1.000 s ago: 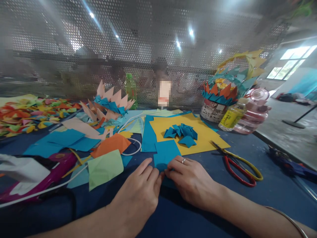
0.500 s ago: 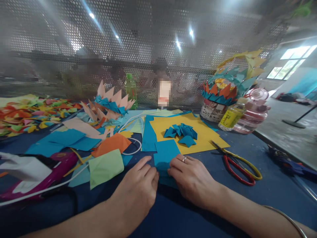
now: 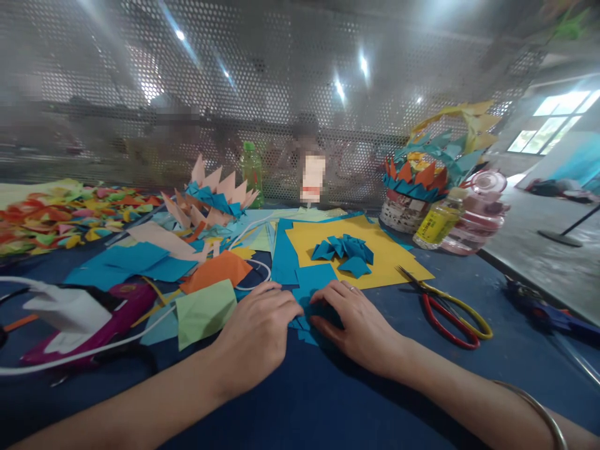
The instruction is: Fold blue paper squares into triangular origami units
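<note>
A blue paper square [image 3: 313, 279] lies on the dark blue table between my hands, with more blue paper under its near edge. My left hand [image 3: 262, 325] rests at its left side, fingers curled together and tips on the paper; whether it pinches anything is hidden. My right hand [image 3: 360, 325], a ring on one finger, is at the right side with its thumb apart from its bent fingers. Folded blue paper pieces [image 3: 347, 247] are piled just beyond, on a yellow sheet [image 3: 398, 262].
Red-and-yellow scissors [image 3: 452, 312] lie right of my right hand. A purple power strip [image 3: 126, 306] with white cable, green paper [image 3: 206, 312] and orange paper [image 3: 218, 272] are on the left. Bottles, a tin [image 3: 404, 211] and paper crowns stand behind.
My left hand has moved slightly up and its fingers have curled in. My right hand's thumb and fingers have spread apart. The view has shifted slightly.
</note>
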The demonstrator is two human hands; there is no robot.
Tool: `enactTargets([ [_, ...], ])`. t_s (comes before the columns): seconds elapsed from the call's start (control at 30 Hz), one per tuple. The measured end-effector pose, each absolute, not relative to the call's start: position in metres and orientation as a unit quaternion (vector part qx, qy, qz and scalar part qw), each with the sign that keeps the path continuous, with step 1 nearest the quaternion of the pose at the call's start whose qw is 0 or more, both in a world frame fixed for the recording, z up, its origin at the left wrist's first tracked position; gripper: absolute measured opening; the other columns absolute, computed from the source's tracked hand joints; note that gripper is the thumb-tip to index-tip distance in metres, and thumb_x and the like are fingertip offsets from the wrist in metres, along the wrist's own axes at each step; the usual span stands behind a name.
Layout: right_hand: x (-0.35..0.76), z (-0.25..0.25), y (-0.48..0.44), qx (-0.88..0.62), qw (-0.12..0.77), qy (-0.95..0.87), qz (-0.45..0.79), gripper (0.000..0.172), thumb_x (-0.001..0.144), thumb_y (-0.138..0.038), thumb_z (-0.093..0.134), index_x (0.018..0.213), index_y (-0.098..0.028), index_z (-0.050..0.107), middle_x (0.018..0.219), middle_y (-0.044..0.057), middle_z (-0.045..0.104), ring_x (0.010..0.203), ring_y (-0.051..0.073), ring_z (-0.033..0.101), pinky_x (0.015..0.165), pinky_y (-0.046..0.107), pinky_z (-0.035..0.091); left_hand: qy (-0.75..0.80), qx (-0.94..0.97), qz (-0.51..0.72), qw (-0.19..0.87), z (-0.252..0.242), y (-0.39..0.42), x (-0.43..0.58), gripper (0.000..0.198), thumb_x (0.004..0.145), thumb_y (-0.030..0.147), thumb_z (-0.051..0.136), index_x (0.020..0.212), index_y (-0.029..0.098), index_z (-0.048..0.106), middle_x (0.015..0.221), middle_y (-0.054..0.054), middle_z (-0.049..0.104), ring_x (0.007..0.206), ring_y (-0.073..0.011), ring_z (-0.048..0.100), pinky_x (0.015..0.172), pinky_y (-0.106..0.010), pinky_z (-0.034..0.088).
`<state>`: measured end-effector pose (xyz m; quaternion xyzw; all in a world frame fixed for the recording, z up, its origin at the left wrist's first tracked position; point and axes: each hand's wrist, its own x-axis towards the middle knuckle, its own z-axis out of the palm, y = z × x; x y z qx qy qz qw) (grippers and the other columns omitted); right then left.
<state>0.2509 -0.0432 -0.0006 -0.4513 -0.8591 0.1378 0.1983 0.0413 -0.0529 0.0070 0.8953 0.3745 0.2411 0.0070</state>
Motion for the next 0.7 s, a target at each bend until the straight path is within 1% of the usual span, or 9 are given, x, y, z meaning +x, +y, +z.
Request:
enactTargets([
  [0.1, 0.250, 0.000, -0.042, -0.459, 0.214, -0.848, 0.158, 0.012, 0.089, -0.017, 0.067, 0.100, -0.018, 0.061, 0.103, 0.007, 0.065, 0.096, 0.023, 0.061, 0.087, 0.040, 0.045, 0.421, 0.870, 0.253, 0.037, 0.008, -0.050, 0.042, 0.037, 0.091, 0.003, 0.035, 0.101, 0.015, 0.068, 0.098, -0.009, 0.072, 0.093, -0.0236, 0.066, 0.088, -0.041, 0.051],
  [0.17, 0.250, -0.001, -0.041, -0.462, 0.227, -0.840, 0.172, 0.012, 0.087, -0.016, 0.068, 0.097, -0.018, 0.061, 0.101, 0.006, 0.065, 0.096, 0.023, 0.061, 0.087, 0.040, 0.044, 0.448, 0.855, 0.253, 0.061, 0.009, -0.048, 0.042, 0.031, 0.095, 0.008, 0.038, 0.102, 0.015, 0.067, 0.100, -0.010, 0.070, 0.095, -0.0243, 0.066, 0.088, -0.041, 0.051],
  [0.23, 0.250, -0.001, -0.041, -0.464, 0.239, -0.833, 0.184, 0.014, 0.084, -0.014, 0.070, 0.094, -0.018, 0.061, 0.098, 0.005, 0.065, 0.095, 0.023, 0.061, 0.086, 0.039, 0.044, 0.465, 0.846, 0.245, 0.088, 0.010, -0.047, 0.043, 0.022, 0.097, 0.014, 0.045, 0.101, 0.015, 0.067, 0.100, -0.009, 0.069, 0.096, -0.0248, 0.065, 0.087, -0.041, 0.051],
  [0.33, 0.249, -0.003, -0.041, -0.471, 0.252, -0.822, 0.198, 0.016, 0.082, -0.012, 0.070, 0.091, -0.018, 0.059, 0.093, 0.004, 0.065, 0.088, 0.021, 0.061, 0.081, 0.036, 0.045, 0.473, 0.841, 0.227, 0.129, 0.011, -0.046, 0.044, 0.013, 0.095, 0.020, 0.055, 0.098, 0.017, 0.067, 0.097, -0.007, 0.068, 0.095, -0.0246, 0.065, 0.085, -0.039, 0.051],
  [0.43, 0.247, -0.004, -0.043, -0.475, 0.265, -0.811, 0.218, 0.018, 0.081, -0.010, 0.069, 0.090, -0.019, 0.057, 0.087, 0.001, 0.065, 0.082, 0.019, 0.060, 0.075, 0.033, 0.045, 0.474, 0.837, 0.214, 0.168, 0.014, -0.046, 0.044, 0.008, 0.091, 0.023, 0.063, 0.095, 0.019, 0.069, 0.095, -0.004, 0.067, 0.093, -0.0230, 0.065, 0.084, -0.037, 0.050],
  [0.53, 0.247, -0.004, -0.043, -0.471, 0.274, -0.803, 0.241, 0.018, 0.081, -0.010, 0.068, 0.091, -0.020, 0.056, 0.085, 0.000, 0.066, 0.078, 0.017, 0.061, 0.072, 0.030, 0.045, 0.480, 0.829, 0.210, 0.197, 0.017, -0.046, 0.045, 0.004, 0.087, 0.022, 0.066, 0.087, 0.019, 0.068, 0.089, -0.003, 0.066, 0.089, -0.0218, 0.064, 0.081, -0.034, 0.048],
  [0.63, 0.248, -0.003, -0.042, -0.468, 0.283, -0.796, 0.259, 0.022, 0.082, -0.012, 0.067, 0.099, -0.020, 0.056, 0.083, -0.001, 0.067, 0.075, 0.016, 0.062, 0.071, 0.028, 0.046, 0.491, 0.814, 0.214, 0.226, 0.019, -0.045, 0.045, 0.009, 0.084, 0.022, 0.065, 0.076, 0.018, 0.063, 0.081, -0.001, 0.064, 0.079, -0.0192, 0.062, 0.074, -0.031, 0.046],
  [0.7, 0.248, -0.001, -0.042, -0.462, 0.286, -0.794, 0.271, 0.024, 0.085, -0.016, 0.066, 0.106, -0.020, 0.057, 0.082, -0.001, 0.068, 0.074, 0.016, 0.063, 0.070, 0.028, 0.046, 0.498, 0.802, 0.219, 0.248, 0.021, -0.044, 0.045, 0.012, 0.084, 0.023, 0.064, 0.073, 0.019, 0.062, 0.077, 0.000, 0.063, 0.073, -0.0175, 0.061, 0.069, -0.029, 0.045],
])
